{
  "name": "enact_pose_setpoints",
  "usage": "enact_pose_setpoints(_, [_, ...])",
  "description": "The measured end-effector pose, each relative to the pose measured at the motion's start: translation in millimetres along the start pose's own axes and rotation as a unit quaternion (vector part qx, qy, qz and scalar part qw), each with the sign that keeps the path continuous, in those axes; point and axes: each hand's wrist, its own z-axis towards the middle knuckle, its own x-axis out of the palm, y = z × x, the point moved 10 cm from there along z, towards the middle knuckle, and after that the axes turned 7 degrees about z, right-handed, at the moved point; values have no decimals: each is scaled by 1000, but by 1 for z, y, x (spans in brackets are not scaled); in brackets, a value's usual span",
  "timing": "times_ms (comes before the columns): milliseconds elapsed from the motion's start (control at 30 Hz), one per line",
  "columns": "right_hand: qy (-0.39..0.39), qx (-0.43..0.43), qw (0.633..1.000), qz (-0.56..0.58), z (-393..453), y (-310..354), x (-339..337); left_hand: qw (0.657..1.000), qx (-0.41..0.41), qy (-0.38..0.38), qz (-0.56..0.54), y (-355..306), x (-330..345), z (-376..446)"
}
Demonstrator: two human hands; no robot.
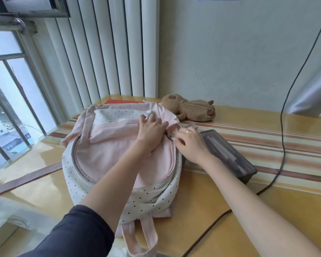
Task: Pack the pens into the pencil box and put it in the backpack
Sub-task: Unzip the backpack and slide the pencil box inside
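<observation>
A pink and white dotted backpack (pixel 107 156) lies flat on the yellow table, its top handle toward me. My left hand (pixel 152 131) presses down on the upper right of the bag and bunches its fabric. My right hand (pixel 190 143) pinches the zipper pull at the bag's right edge. Just right of the bag lies the dark see-through pencil box (pixel 233 158), lid shut, with pens dimly visible inside. My right wrist covers the box's near left corner.
A brown plush toy (pixel 193 108) lies behind the bag near the wall. A black cable (pixel 282 127) runs down the wall and across the table at right. A red book edge (pixel 122 102) shows behind the bag. A window is at left.
</observation>
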Motion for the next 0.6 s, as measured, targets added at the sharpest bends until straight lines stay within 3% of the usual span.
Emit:
enact_pose_setpoints(67, [-3, 17, 999, 49, -2, -5, -5, 996, -48, -14, -80, 9, -8, 0])
enact_pose_setpoints(167, [-39, 39, 998, 17, 0, -5, -18, 967, -105, -38, -227, 26, -18, 2])
enact_pose_setpoints(267, [-62, 33, 996, 62, 7, 12, -24, 923, -99, -42, -369, 27, -34, 0])
enact_pose_setpoints(333, [-36, 48, 992, 114, 13, 16, -15, 938, -46, -59, -339, 17, -56, -2])
enact_pose_setpoints(433, [-20, 103, 983, 151, 18, 0, -7, 981, -7, -50, -188, 12, -74, -14])
enact_pose_setpoints(533, [-28, 127, 982, 138, 21, -12, -11, 992, 25, 74, -98, 15, -65, -38])
enact_pose_setpoints(600, [-44, 145, 983, 103, 27, -14, -13, 971, 66, 181, -142, 4, -53, -64])
